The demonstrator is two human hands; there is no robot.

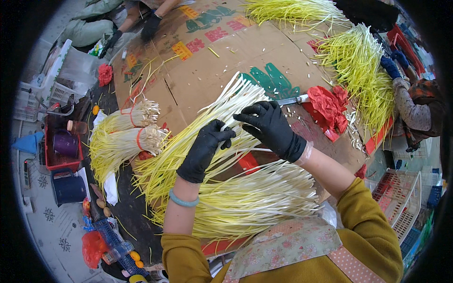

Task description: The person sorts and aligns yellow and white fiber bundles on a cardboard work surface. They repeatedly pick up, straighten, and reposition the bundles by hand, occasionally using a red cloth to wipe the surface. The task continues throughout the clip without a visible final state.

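Observation:
My left hand [208,148], in a black glove, has its fingers curled around what look like a few pale stalks of yellow chives. To its right, my right hand [269,125], gloved alike, hovers with bent, parted fingers; no held stalk can be made out there. Beneath both hands lies a loose pile of yellow chives [184,141], white ends pointing to the upper right. A second pile of yellow chives [247,201] lies nearer, against my floral apron [283,244]. Just beyond my right hand rests a knife [292,100] with a white handle, touching a crumpled red plastic bag [327,109].
Banded chive bundles [141,139] lie left on the cardboard-covered table [198,88]. More chives [357,70] are heaped at right, under a co-worker's blue-gloved hand [390,67]. Another person's black-gloved hand [151,26] is at the far side. A navy mug [69,187] stands left.

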